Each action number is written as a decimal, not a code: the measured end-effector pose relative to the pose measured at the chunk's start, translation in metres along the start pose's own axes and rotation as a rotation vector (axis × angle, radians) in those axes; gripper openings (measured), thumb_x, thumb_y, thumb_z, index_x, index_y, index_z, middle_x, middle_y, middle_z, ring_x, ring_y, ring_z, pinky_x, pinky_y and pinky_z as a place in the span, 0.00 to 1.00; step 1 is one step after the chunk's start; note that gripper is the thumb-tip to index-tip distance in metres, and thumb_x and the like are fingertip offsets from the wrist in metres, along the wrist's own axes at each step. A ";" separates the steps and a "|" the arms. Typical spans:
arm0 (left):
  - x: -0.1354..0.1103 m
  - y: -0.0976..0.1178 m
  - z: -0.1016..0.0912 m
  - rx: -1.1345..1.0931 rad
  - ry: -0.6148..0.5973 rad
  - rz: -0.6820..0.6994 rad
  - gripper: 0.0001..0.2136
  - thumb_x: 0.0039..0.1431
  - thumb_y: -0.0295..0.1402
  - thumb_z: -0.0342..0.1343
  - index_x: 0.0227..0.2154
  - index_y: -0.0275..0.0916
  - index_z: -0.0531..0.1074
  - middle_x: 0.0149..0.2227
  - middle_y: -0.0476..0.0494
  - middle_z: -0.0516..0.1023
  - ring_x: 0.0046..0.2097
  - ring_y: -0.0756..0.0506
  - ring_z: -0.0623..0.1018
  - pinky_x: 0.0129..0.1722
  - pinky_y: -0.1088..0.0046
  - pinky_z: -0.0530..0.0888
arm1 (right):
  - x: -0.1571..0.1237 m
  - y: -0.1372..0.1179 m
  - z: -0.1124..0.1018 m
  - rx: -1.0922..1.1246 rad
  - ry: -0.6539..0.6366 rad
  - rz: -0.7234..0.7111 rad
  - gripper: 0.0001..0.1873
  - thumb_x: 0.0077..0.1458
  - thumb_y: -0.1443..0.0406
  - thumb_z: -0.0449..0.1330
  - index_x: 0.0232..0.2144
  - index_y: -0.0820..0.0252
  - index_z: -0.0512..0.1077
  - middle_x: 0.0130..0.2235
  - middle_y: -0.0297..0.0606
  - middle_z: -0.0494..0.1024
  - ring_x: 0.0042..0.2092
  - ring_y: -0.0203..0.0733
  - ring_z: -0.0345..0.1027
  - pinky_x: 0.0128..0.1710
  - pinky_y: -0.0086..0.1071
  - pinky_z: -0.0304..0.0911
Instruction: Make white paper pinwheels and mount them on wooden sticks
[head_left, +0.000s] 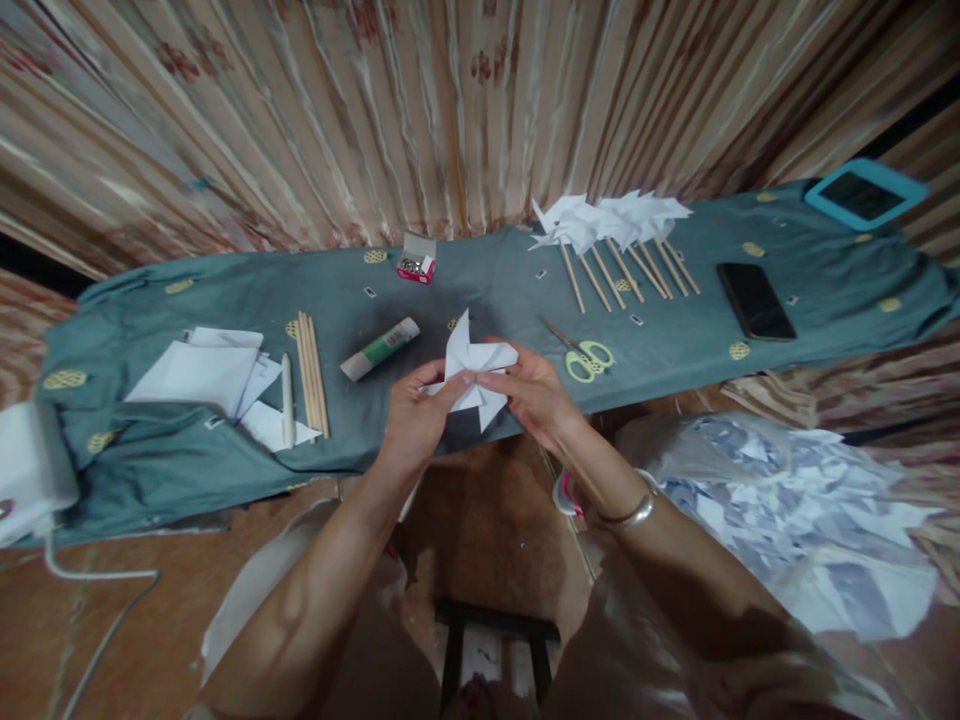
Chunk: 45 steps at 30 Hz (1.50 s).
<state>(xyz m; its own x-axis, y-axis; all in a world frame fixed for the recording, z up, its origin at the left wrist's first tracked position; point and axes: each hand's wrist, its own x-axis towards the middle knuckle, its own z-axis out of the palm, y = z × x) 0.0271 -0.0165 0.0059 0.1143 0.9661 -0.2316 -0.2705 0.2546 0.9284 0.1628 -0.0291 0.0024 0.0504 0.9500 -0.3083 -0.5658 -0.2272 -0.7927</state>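
Note:
Between my two hands is a white folded paper pinwheel point(471, 357), held over the front edge of the cloth-covered table. My left hand point(417, 415) pinches its left side, thumb near the centre. My right hand point(536, 395) grips the right side, its thumb meeting the left thumb at the middle. The fingers behind the paper are partly hidden. Just beyond my left hand lies a glue stick point(380, 349) with a green and white label. To the right of my right hand are scissors point(589, 360) with pale green handles.
Several paper pinwheels on sticks point(611, 222) lie at the back right, near a black phone point(755, 301) and a blue-framed device point(866, 194). A small red box point(416, 260) stands behind. Wooden sticks point(312, 375) and white paper sheets point(199, 372) lie left. A bag of paper scraps point(780, 500) sits lower right.

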 end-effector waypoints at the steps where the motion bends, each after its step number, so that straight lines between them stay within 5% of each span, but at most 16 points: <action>1: 0.000 0.000 0.000 -0.001 -0.002 0.000 0.19 0.34 0.40 0.75 0.30 0.35 0.81 0.25 0.49 0.80 0.25 0.51 0.74 0.28 0.77 0.70 | 0.000 0.000 0.000 0.002 0.005 0.001 0.31 0.27 0.65 0.77 0.39 0.57 0.73 0.31 0.29 0.82 0.31 0.36 0.75 0.36 0.32 0.70; 45: 0.000 0.002 -0.001 0.037 -0.033 0.016 0.16 0.38 0.39 0.72 0.29 0.35 0.80 0.26 0.48 0.80 0.28 0.51 0.74 0.31 0.76 0.69 | -0.001 0.002 -0.003 -0.093 0.090 0.003 0.36 0.25 0.62 0.78 0.42 0.58 0.76 0.28 0.29 0.81 0.30 0.37 0.74 0.41 0.36 0.70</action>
<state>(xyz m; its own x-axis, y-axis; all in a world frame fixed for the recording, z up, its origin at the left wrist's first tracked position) 0.0254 -0.0163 0.0076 0.1421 0.9678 -0.2079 -0.2375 0.2372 0.9420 0.1639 -0.0311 -0.0002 0.1251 0.9272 -0.3531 -0.4871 -0.2527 -0.8360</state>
